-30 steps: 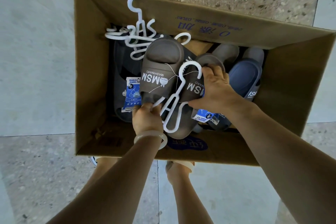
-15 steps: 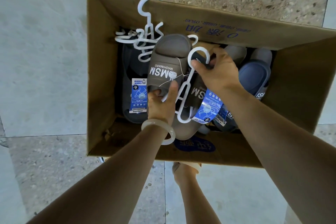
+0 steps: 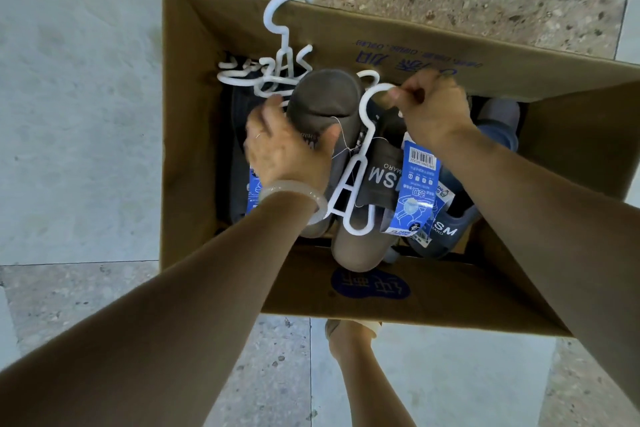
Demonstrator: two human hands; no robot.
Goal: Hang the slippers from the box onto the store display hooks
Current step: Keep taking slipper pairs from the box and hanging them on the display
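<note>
Head view, looking straight down: you stand over an open cardboard box (image 3: 183, 135) that sits on a tiled floor (image 3: 79, 114). Your left hand (image 3: 289, 149) lies spread over the strap of a brown slipper (image 3: 325, 97), its fingers curled loosely round the left side and the thumb pressed against the strap; a pale bangle (image 3: 294, 194) circles that wrist. Your right hand (image 3: 433, 111) pinches the curved top of a white plastic hanger (image 3: 353, 184) between thumb and fingertips. The hanger runs down between the brown slipper and its mate (image 3: 381, 180), whose strap reads "SM". A blue product tag (image 3: 417, 191) hangs just below your right wrist. A navy slipper (image 3: 446, 232) lies in the box's right part, and loose white hangers (image 3: 277, 55) rest tangled at the far left corner, one hook rising above the rim. Your foot (image 3: 349, 333) shows below the box.
</note>
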